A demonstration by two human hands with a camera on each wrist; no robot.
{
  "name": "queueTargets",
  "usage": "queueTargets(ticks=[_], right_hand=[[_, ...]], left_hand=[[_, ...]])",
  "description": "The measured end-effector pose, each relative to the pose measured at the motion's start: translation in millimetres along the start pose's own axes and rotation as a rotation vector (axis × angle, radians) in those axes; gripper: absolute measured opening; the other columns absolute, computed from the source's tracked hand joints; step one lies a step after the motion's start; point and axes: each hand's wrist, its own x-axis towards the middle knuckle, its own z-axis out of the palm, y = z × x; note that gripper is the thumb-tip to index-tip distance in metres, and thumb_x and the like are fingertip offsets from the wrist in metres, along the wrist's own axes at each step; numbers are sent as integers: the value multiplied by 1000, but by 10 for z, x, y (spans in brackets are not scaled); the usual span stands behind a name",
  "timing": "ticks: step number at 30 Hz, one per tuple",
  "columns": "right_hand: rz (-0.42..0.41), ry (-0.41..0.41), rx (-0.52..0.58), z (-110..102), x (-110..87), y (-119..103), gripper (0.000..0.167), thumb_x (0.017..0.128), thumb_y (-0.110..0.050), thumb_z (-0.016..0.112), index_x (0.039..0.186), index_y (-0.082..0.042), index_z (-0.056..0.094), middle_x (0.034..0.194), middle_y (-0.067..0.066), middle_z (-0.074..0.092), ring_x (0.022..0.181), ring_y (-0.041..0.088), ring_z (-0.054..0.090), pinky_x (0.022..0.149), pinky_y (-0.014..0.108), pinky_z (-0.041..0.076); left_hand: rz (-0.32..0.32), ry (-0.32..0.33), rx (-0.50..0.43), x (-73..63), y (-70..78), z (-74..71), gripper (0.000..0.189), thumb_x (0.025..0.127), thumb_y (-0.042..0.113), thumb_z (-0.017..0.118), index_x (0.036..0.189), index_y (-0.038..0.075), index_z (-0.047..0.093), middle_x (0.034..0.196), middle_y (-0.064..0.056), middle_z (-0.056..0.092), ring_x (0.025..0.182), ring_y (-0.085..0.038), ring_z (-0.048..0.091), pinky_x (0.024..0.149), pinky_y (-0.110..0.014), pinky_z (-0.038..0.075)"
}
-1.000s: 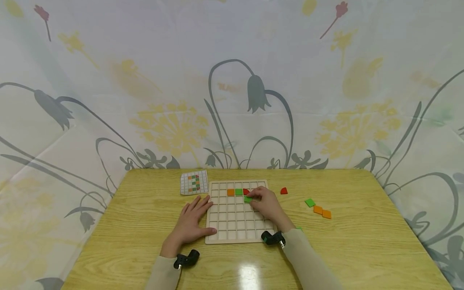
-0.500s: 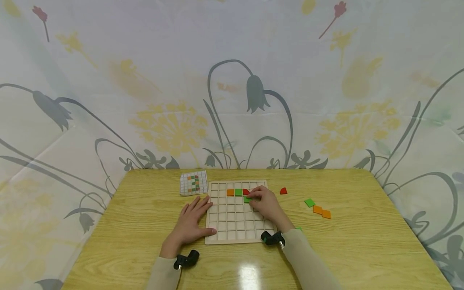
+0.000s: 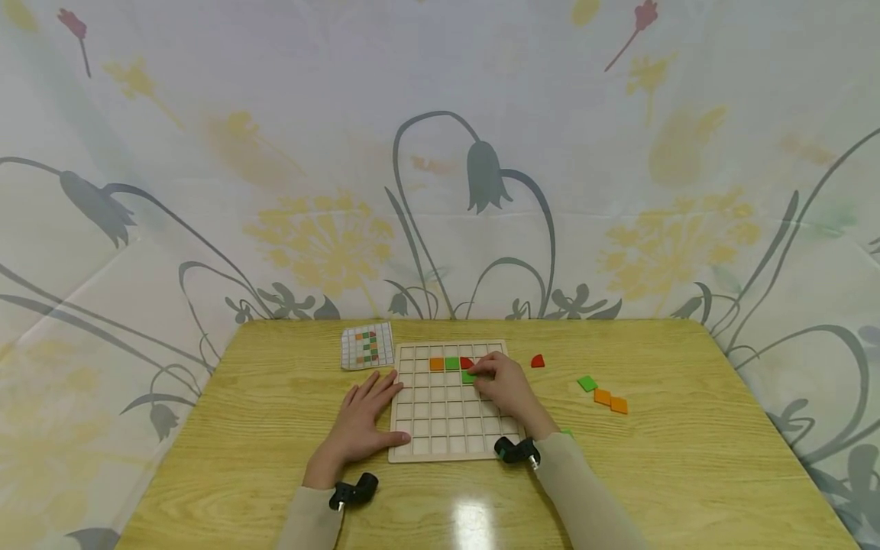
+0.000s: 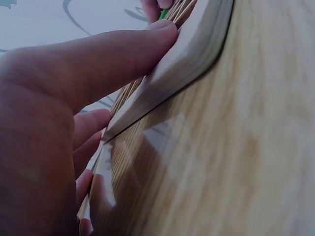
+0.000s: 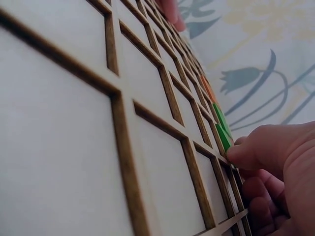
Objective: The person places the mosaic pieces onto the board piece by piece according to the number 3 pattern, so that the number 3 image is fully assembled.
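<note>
A wooden grid board (image 3: pixel 438 429) lies on the table. In one of its upper rows sit an orange square tile (image 3: pixel 436 364), a green square tile (image 3: pixel 451 363) and a red quarter-round tile (image 3: pixel 466 363). My right hand (image 3: pixel 507 387) pinches another green tile (image 3: pixel 469 377) at the cell just below the red one; the right wrist view has this green tile (image 5: pixel 224 137) tilted against the grid, thumb on it. With fingers spread, my left hand (image 3: pixel 360 424) rests at the board's left side, its thumb (image 4: pixel 160 37) on the rim.
A paper card (image 3: pixel 367 347) with a coloured grid pattern lies beyond the left hand. Right of the board are a red quarter-round piece (image 3: pixel 538 361), a loose green tile (image 3: pixel 587 383) and two orange tiles (image 3: pixel 610 402). Another green piece (image 3: pixel 567 433) peeks out beside the right forearm.
</note>
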Motion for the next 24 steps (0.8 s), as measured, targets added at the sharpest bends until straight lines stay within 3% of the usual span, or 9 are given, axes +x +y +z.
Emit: queueTargets(ticks=[15, 24], right_hand=[[-14, -6, -11, -10, -13, -12, 16, 87, 0, 71, 96, -12, 78, 101, -3, 61, 94, 20, 59, 84, 38, 50], [-32, 2, 24, -35, -17, 12, 18, 88, -2, 69, 101, -12, 77, 100, -2, 64, 85, 16, 56, 78, 36, 48]], left_hand=[[-7, 3, 5, 1, -10, 14, 88, 82, 55, 72, 153, 11, 42, 164, -3, 24, 151, -33, 11, 115, -64, 7], [0, 23, 8, 0, -15, 21, 87, 83, 55, 72, 152, 11, 44, 163, -4, 26, 150, -35, 14, 115, -64, 8]])
